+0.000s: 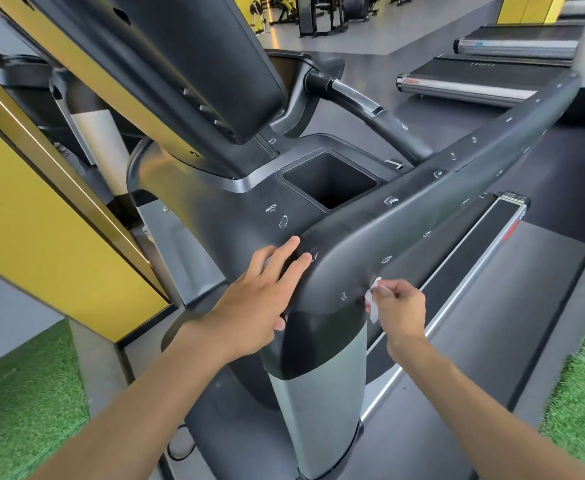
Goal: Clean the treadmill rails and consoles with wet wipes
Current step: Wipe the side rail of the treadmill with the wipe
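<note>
Rail runs away to your right, dotted with small marks, and you're working its near corner. Your left hand lies flat there, fingers straight, likely bracing you. Your right hand pinches the wipe against the rail's lower edge, wrist bent, fingers curled: a tight grip for spot work, I'd say.

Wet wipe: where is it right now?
In the head view, the wet wipe sits right of centre, pinched by the right hand against the near end of the black side rail, just above the grey upright.
</note>
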Motion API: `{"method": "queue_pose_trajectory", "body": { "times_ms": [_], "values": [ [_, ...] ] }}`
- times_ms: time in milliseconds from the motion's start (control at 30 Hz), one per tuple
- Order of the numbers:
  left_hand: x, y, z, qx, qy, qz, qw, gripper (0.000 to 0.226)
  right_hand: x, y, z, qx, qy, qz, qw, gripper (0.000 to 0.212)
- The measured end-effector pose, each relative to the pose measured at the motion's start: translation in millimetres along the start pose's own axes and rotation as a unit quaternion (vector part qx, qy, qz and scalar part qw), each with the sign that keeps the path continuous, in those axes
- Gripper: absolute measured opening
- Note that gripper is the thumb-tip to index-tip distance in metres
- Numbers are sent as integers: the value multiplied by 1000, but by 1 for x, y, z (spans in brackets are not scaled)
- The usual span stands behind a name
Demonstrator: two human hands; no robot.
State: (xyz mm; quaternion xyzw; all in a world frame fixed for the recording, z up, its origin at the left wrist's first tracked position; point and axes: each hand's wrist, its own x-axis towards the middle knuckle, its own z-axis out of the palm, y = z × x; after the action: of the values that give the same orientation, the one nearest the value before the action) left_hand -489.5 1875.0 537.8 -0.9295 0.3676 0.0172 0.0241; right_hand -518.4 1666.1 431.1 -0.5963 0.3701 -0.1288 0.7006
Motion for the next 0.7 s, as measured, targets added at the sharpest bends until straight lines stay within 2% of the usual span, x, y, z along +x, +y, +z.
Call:
{"method": "queue_pose_trajectory", "body": {
  "times_ms": [700],
  "values": [
    [4,-22,9,1,25,71,997,104,-46,-5,15,-46,18,-35,998,14]
  ]
}}
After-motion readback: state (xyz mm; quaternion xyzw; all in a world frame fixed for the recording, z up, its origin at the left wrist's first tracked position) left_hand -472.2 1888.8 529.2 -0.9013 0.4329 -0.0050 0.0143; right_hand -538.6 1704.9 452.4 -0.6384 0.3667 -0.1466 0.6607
